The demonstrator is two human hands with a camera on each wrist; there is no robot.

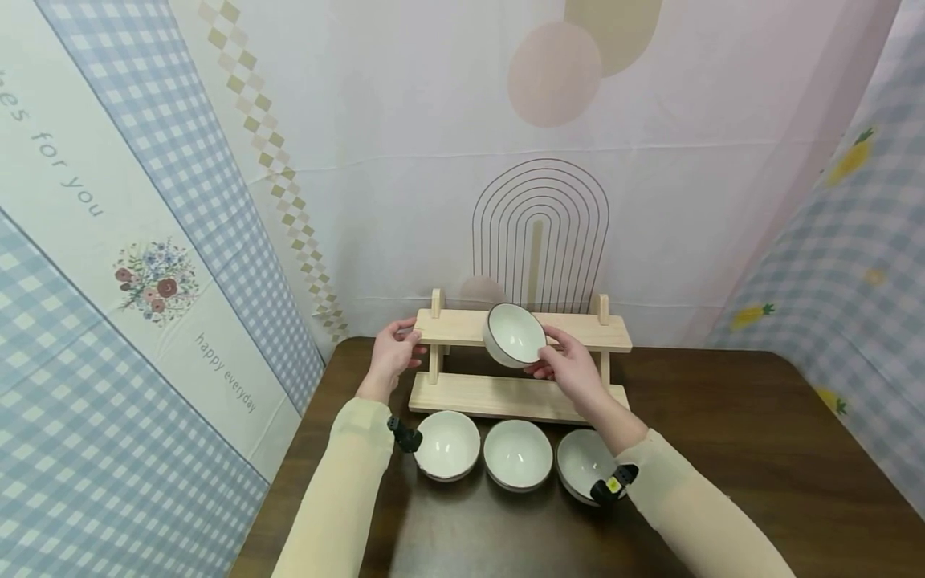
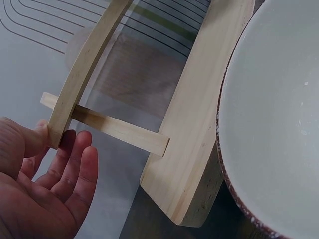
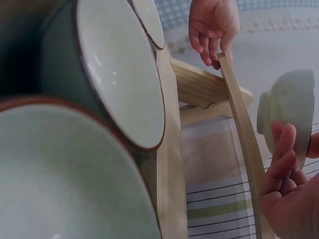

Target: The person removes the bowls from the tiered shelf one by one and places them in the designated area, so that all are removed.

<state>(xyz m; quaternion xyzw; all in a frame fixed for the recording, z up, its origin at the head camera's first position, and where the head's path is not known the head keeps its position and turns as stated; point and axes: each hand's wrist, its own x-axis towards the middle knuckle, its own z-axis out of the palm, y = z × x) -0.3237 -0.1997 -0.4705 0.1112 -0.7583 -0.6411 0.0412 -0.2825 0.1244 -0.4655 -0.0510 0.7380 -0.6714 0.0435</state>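
My right hand (image 1: pixel 572 369) grips a white bowl (image 1: pixel 517 331) with a dark rim by its right side. Tilted, with its inside facing me, the bowl overlaps the upper board of a two-tier wooden shelf (image 1: pixel 455 327) in the head view. In the right wrist view its pale outside and foot show, with the fingers (image 3: pixel 281 162) against its wall. At the shelf's left end my left hand (image 1: pixel 393 353) pinches the upper board (image 2: pixel 75 79) between thumb and fingers. The lower board (image 1: pixel 499 395) runs in front and below.
Three similar bowls stand in a row before the shelf: a left bowl (image 1: pixel 448 446), a middle bowl (image 1: pixel 518 455) and a right bowl (image 1: pixel 582 459), partly behind my right wrist. The dark wooden table (image 1: pixel 723 449) extends right. A printed cloth (image 1: pixel 405 201) hangs behind.
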